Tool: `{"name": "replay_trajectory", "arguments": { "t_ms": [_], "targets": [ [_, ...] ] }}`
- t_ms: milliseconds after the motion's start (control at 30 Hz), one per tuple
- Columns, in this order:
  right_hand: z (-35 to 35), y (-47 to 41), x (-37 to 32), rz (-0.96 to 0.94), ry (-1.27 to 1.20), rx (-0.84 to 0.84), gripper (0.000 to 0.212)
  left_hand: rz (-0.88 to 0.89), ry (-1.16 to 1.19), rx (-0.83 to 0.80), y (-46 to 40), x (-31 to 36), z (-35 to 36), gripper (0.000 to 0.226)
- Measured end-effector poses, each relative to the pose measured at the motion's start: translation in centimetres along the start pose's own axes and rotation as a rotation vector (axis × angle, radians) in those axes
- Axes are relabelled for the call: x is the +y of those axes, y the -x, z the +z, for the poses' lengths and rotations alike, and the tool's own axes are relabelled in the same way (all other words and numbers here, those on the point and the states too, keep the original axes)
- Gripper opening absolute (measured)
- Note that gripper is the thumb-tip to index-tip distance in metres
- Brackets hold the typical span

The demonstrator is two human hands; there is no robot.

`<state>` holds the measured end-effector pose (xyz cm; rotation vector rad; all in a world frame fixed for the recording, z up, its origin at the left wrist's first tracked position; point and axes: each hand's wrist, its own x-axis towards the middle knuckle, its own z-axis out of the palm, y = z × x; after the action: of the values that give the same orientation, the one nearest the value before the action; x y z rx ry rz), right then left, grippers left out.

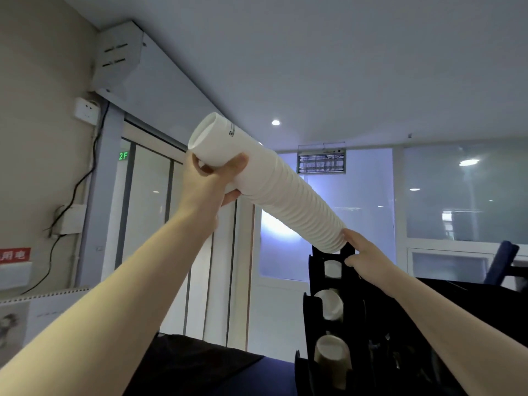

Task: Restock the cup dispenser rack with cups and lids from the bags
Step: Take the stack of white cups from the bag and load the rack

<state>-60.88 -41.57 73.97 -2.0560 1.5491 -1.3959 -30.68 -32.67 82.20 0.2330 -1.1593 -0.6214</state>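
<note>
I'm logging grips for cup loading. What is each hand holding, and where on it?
The left hand grips the cup stack near its upper end. The right hand touches its lower end at the rack.

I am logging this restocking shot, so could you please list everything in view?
cup stack: one, white, tilted, lower end at the rack's top
dispenser rack: one, black, lower right
cups in rack: three showing, white, front openings
wall socket: one, white, upper left wall
2F sign: one, green, beside the door
ceiling lights: several, white
left hand: grips the stack's upper end
right hand: fingers at the stack's lower end, on the rack top
</note>
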Motion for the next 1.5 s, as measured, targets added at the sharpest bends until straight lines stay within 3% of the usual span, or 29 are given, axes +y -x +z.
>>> {"name": "replay_trajectory", "arguments": {
  "t_ms": [200, 600, 933, 1333, 1500],
  "targets": [
    [-0.3, -2.2, 1.7, 0.031, 0.013, 0.005, 0.076, -0.005, -0.06, -0.014, -1.1, -1.6, 1.9, 0.057],
    [-1.8, -2.3, 4.0, 0.033, -0.235, 0.015, 0.069, -0.001, -0.135, -0.006, -1.1, -1.5, 5.7, 0.058],
    [-5.3, 1.9, 1.8, 0.035, -0.365, 0.343, 0.063, -0.086, 0.11, 0.031, 1.8, 0.3, 5.7, 0.054],
    [-12.5, 18.0, 1.5, 0.097, -0.339, 0.644, 0.051, -0.231, 0.334, -0.097, 9.4, -2.1, 9.2, 0.033],
    [-17.3, 23.3, 2.9, 0.166, -0.278, 0.712, 0.053, -0.378, 0.41, -0.086, 13.8, -4.1, 12.9, 0.025]
  ]
}}
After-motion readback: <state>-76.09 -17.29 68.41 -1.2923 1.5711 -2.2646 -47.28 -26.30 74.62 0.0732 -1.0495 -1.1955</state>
